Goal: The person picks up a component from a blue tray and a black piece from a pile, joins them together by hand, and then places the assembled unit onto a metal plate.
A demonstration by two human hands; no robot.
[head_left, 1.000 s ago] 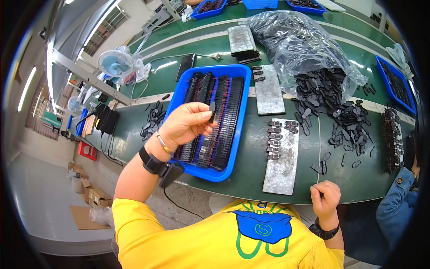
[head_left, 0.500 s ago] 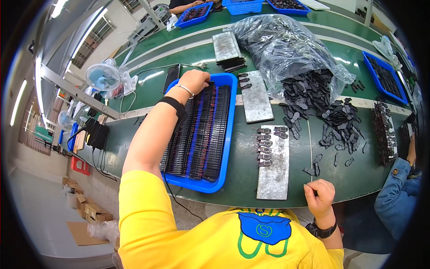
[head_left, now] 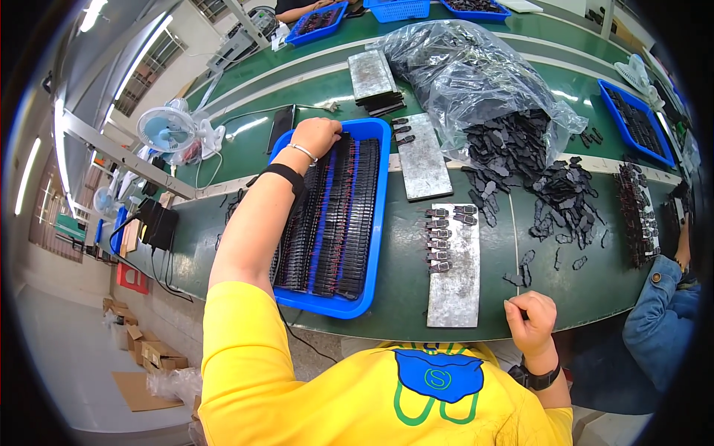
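My left hand [head_left: 316, 137] reaches over the far end of a blue tray [head_left: 384, 171], its fingers closed at the rows. What those fingers pinch is hidden. Packed rows of small black parts [head_left: 331, 223] with red wires fill the tray. To the right lies a grey metal plate [head_left: 455, 301] with several small black parts [head_left: 439, 245] along its left side and a few at its upper right. My right hand [head_left: 532, 321] is curled closed at the table's near edge, right of that plate. Anything inside it is too small or hidden to make out.
Beyond lie another metal plate [head_left: 425, 167] holding a few parts and a plate stack [head_left: 372, 78]. A clear plastic bag [head_left: 461, 67] spills flat black pieces [head_left: 561, 197] over the green table. At right sit a loaded plate [head_left: 645, 212], a blue tray [head_left: 666, 158] and a co-worker's denim sleeve [head_left: 654, 327].
The view has shifted slightly. My left hand remains at the tray's far end, and my right hand stays curled at the table edge. Nothing else has visibly moved.
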